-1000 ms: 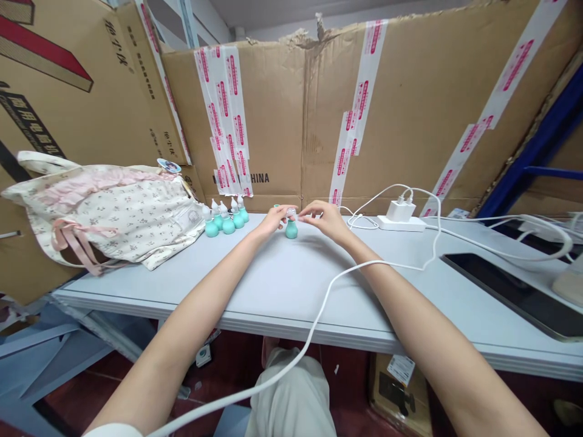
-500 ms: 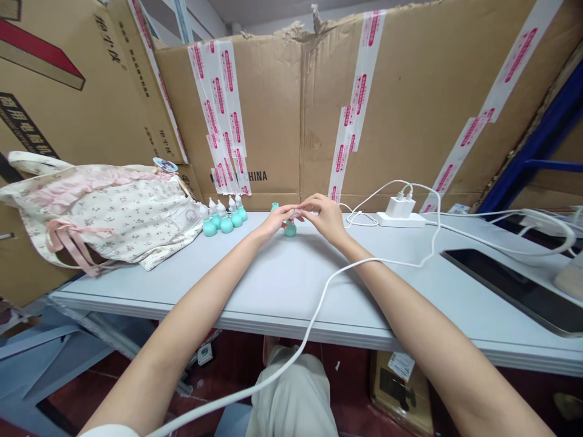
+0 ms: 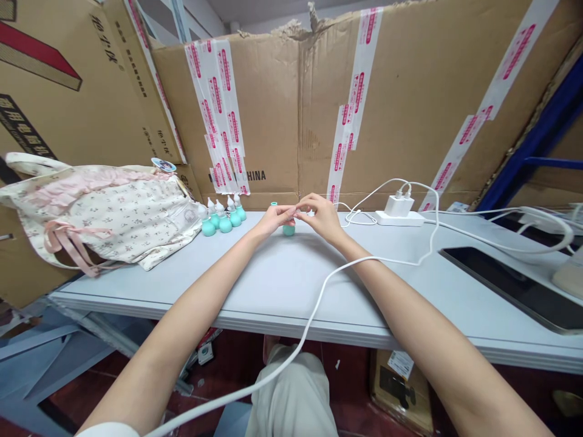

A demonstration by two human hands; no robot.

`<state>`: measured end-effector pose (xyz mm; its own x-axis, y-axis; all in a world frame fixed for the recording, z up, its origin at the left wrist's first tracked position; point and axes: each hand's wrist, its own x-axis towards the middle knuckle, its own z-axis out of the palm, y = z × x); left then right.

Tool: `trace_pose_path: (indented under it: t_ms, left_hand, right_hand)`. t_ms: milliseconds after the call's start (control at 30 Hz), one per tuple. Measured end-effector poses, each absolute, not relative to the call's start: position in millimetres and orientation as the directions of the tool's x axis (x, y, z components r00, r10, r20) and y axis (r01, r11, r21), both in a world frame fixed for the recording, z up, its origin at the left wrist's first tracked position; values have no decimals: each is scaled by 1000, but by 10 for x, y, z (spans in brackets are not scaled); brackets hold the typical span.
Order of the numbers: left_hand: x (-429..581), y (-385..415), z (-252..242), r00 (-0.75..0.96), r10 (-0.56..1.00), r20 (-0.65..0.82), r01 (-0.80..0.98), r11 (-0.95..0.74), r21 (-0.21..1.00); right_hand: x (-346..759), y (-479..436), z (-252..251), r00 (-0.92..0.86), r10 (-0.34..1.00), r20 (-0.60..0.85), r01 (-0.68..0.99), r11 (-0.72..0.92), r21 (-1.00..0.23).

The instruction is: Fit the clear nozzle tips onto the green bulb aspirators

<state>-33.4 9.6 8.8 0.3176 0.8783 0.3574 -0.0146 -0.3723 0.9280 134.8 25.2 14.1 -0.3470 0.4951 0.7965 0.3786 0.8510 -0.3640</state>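
Note:
My left hand point(image 3: 274, 221) is closed around the upper part of a teal bulb syringe point(image 3: 288, 230), whose round bottom shows beneath the fingers. My right hand point(image 3: 321, 216) meets it there, thumb and fingers pinched at the syringe's clear tip, which the fingers mostly hide. Behind the left hand, the rim of another teal piece point(image 3: 274, 204) shows; the rest of it is covered. Off to the left, several teal bulb syringes point(image 3: 225, 224) with clear pointed nozzles stand upright in a group.
A floral cloth bag point(image 3: 127, 206) lies on the grey table point(image 3: 282, 285) at left. A white cable crosses over my right forearm. To the right are a power strip point(image 3: 398, 219) with a charger and a dark phone point(image 3: 510, 285). Cardboard point(image 3: 273, 121) walls the back.
The fingers of both hands have shifted slightly around the tip and now cover more of it and of the bulb. The standing syringes have stayed put.

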Motion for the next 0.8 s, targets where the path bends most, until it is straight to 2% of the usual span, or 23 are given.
trace_pose_path:
  t_ms: [167,367,500,667,800]
  left_hand:
    - [-358,127,74,316,886,339,-49,-342,939]
    - [-380,137,86,339,871,355,-21,-370,929]
    - [-382,122,98,352,868,351,35,-387,921]
    - [-368,59,160,332,847,415,135,-478,868]
    - [-383,58,171,370,843,391,126,-463,878]
  right_hand:
    - [1357,260,147,-356,503,788,313,858,-406]
    - [1357,285,108,-319,513,797,319,850,-419]
    - [1352,302,72,-331,498,802,317,859,-402]
    - [1338,281,67,-308,447,840,303,883,-359]
    - [1331,272,68,-309,453,836,310,879,-362]
